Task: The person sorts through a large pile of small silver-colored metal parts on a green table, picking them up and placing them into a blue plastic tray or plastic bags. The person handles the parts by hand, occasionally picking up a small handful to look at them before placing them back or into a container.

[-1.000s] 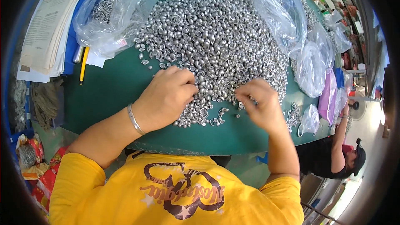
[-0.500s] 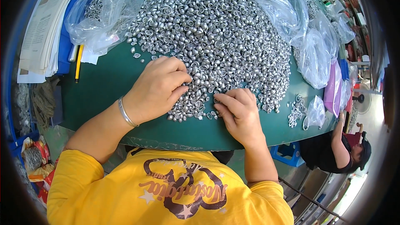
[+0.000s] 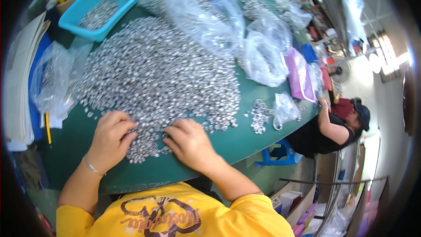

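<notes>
A wide heap of small silver metal pieces, many rounded and some hollow like little teardrop cups, covers the middle of the green table. My left hand, with a silver bangle at the wrist, is at the heap's near edge. Its thumb and fingers are drawn together, and blur hides what lies between them. To its right, my right hand pinches a small silver metal piece between thumb and fingertips. Several loose pieces lie between the two hands.
A turquoise basket with more pieces stands far left. Clear plastic bags lie behind and right of the heap. A small cluster of pieces sits at right. Papers and a yellow pencil lie left. Another person sits at the table's right.
The view has swung toward the right and farther back, bringing the turquoise basket and more of the room into sight. My hands remain at the heap's near edge, still close together.
</notes>
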A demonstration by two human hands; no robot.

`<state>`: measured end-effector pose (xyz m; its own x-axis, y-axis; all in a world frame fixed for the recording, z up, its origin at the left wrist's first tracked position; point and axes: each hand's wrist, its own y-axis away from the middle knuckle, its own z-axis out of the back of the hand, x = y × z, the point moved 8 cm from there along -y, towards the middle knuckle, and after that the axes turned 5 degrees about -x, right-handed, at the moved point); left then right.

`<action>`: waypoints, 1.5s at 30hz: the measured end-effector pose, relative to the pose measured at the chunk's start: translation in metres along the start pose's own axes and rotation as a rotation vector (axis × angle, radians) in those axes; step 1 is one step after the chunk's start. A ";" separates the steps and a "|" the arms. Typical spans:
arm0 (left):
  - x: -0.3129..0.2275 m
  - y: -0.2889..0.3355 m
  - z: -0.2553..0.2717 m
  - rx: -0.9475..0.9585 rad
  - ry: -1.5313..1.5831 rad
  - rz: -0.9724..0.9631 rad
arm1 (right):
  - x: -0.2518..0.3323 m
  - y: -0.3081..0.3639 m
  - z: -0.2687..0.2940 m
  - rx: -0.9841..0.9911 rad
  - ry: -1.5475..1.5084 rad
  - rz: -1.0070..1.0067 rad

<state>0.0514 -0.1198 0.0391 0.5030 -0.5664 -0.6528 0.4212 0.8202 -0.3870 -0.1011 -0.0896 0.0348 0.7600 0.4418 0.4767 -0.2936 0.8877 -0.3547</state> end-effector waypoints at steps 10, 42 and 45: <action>0.004 0.003 0.005 -0.024 -0.018 0.033 | -0.007 -0.002 0.004 -0.077 -0.465 -0.192; 0.011 0.003 0.006 -0.106 0.184 0.272 | 0.015 -0.027 -0.021 0.117 -0.115 0.128; -0.002 -0.002 -0.009 -0.047 0.062 0.066 | 0.012 -0.023 -0.019 0.115 -0.088 0.132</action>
<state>0.0425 -0.1194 0.0356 0.4803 -0.5057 -0.7166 0.3517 0.8595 -0.3708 -0.0737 -0.1070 0.0334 0.6585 0.5604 0.5023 -0.4551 0.8281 -0.3273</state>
